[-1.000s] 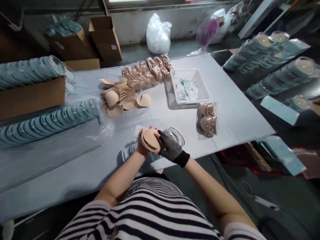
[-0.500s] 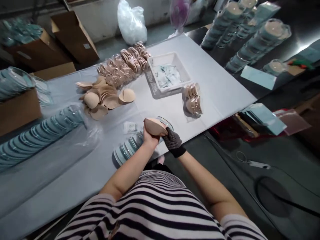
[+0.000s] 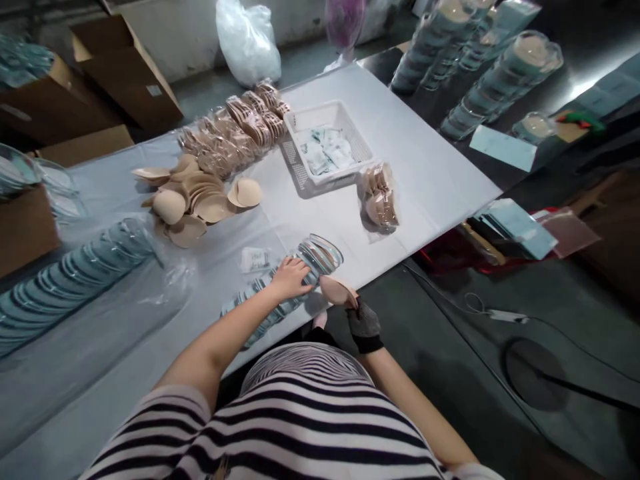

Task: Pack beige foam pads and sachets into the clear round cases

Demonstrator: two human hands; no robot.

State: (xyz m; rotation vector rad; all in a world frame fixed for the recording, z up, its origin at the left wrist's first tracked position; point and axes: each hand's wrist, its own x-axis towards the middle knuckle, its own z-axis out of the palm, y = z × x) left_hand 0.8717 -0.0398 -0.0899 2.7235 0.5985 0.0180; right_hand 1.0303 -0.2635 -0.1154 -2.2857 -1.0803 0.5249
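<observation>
Glove (image 3: 369, 325) of grey cloth with a dark cuff covers the right hand (image 3: 364, 316), whose fingers are closed on the edge of a beige cup (image 3: 335, 291). The cup is held out over the near edge of the table (image 3: 425, 167), close to one end of a row of clear dishes (image 3: 320, 253). The bare left hand (image 3: 291, 277) lies palm down across that row with its fingers partly spread; the dishes are hard to make out beneath it, so I cannot tell whether it grips any of them.

Just beyond the left hand is a small white packet (image 3: 255, 259). Farther over, a bag of cups (image 3: 380, 200) lies to the right, near a white basket (image 3: 345, 173) with flat packets (image 3: 325, 150) inside. To the left is a heap of loose cups (image 3: 213, 207), with wrapped cups (image 3: 240, 133) behind it. A long plastic-wrapped stack (image 3: 75, 283) of blue-green pieces stretches along the left side.

Past the far edge are an open cardboard box (image 3: 120, 73), a stuffed white bag (image 3: 250, 43) and a purple fan (image 3: 345, 23). Tall wrapped stacks (image 3: 493, 83) stand on a dark table (image 3: 430, 110) at the right.
</observation>
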